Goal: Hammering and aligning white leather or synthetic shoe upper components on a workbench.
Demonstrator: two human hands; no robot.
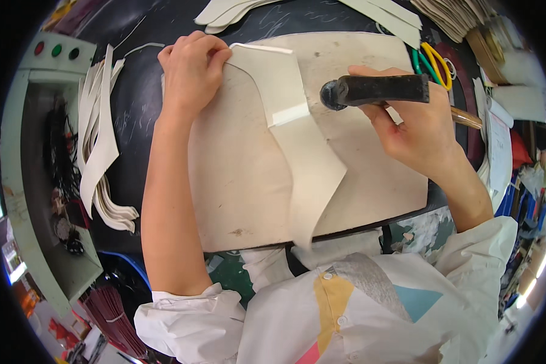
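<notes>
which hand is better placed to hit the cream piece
Probably the right hand: it holds the hammer over the board, while the left hand is busy pinching the cream piece at its far end.

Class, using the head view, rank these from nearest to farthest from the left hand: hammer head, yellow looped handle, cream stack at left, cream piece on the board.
1. Cream piece: upper corner pinched by the left hand.
2. Cream stack: to that hand's left.
3. Hammer head: right, over the board.
4. Yellow looped handle: upper right, farthest.
</notes>
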